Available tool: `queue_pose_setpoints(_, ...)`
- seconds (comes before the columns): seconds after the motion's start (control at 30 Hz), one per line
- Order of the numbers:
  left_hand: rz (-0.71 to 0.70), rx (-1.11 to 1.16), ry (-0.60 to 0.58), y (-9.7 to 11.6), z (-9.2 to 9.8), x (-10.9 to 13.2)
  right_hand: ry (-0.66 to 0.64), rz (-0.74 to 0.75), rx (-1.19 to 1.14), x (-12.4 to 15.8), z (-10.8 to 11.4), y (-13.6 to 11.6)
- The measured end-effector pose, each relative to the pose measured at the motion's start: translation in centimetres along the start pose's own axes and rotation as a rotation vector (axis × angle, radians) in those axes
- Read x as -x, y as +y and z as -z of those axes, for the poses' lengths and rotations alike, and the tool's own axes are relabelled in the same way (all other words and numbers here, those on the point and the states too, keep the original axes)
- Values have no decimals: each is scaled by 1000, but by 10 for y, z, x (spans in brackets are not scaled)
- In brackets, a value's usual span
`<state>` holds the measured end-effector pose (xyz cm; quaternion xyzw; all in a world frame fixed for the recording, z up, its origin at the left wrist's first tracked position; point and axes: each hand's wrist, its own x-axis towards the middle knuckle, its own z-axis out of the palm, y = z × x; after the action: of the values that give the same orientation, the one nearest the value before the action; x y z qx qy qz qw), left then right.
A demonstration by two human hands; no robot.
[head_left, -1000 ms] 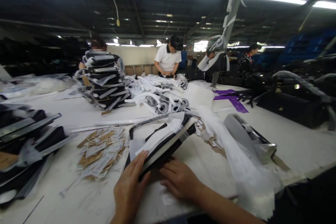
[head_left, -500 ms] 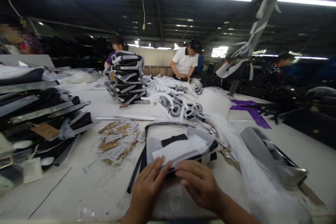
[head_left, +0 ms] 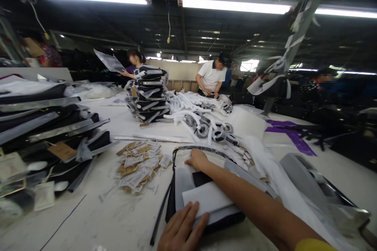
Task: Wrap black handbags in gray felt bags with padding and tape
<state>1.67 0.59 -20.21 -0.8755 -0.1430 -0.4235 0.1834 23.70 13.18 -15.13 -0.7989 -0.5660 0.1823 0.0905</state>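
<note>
In front of me a black bag [head_left: 216, 225] lies on the worktable, with sheets of white foam wrap on it. A folded white foam sheet [head_left: 206, 197] covers its near part. My left hand [head_left: 182, 225] rests flat on the near left corner of that sheet, fingers stretched out. Across the bag reaches my right arm. At the bag's far side my right hand [head_left: 198, 160] is curled, close to the wrapped strap [head_left: 212, 149] that arches there; what its fingers hold, if anything, is hidden. A black strap end [head_left: 160, 215] hangs out along the left side.
Left of the bag lies a pile of brown tags and small packets [head_left: 141, 164]. Wrapped black bags are stacked at far left [head_left: 53, 125] and behind [head_left: 150, 94]. White wrapped straps [head_left: 203, 113] heap at the back. Plastic film [head_left: 282, 180] runs along the right. Co-workers stand beyond.
My right hand has moved from the bag's near edge to its far side. My left hand stays on the foam sheet. A co-worker at back left now holds up a clear plastic bag.
</note>
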Motion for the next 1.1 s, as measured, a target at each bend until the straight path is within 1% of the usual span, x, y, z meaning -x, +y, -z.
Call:
queue_pose_setpoints(0.13,67,17,24,4,-2,5,-66,3,-133,-8,-4,7)
queue_pose_setpoints(0.2,63,9,23,4,-5,7,-68,45,-231,-6,-2,14)
queue_pose_setpoints(0.27,28,-4,20,2,-7,8,-38,115,-338,0,4,19)
queue_pose_setpoints(0.37,-7,-13,27,-1,-9,10,3,253,-477,17,17,22)
queue_pose_setpoints(0.47,9,-11,17,-3,-8,10,-31,376,-551,48,33,22)
queue_pose_setpoints(0.5,13,-7,14,-3,-7,8,-74,417,-556,60,38,23)
queue_pose_setpoints(0.53,15,-1,12,-3,-5,6,-144,462,-546,72,43,23)
queue_pose_setpoints(0.63,24,18,20,-5,1,-2,-388,578,-516,102,54,26)
queue_pose_setpoints(0.7,28,25,29,-6,4,-7,-484,598,-583,110,56,28)
queue_pose_setpoints(0.77,56,43,53,-6,5,-9,-518,549,-718,110,53,28)
queue_pose_setpoints(0.8,67,53,58,-5,5,-10,-508,507,-757,107,49,27)
queue_pose_setpoints(0.83,76,60,62,-5,5,-9,-456,465,-752,103,45,26)
queue_pose_setpoints(0.9,81,60,66,-4,4,-8,-247,423,-604,96,35,23)
queue_pose_setpoints(0.97,71,46,58,-4,4,-7,-55,447,-360,91,26,19)
queue_pose_setpoints(1.0,68,42,52,-4,4,-7,0,464,-256,89,22,17)
queue_pose_setpoints(1.03,69,46,46,-5,4,-7,29,472,-181,88,19,16)
queue_pose_setpoints(1.1,78,67,28,-5,5,-8,35,457,-115,87,15,14)
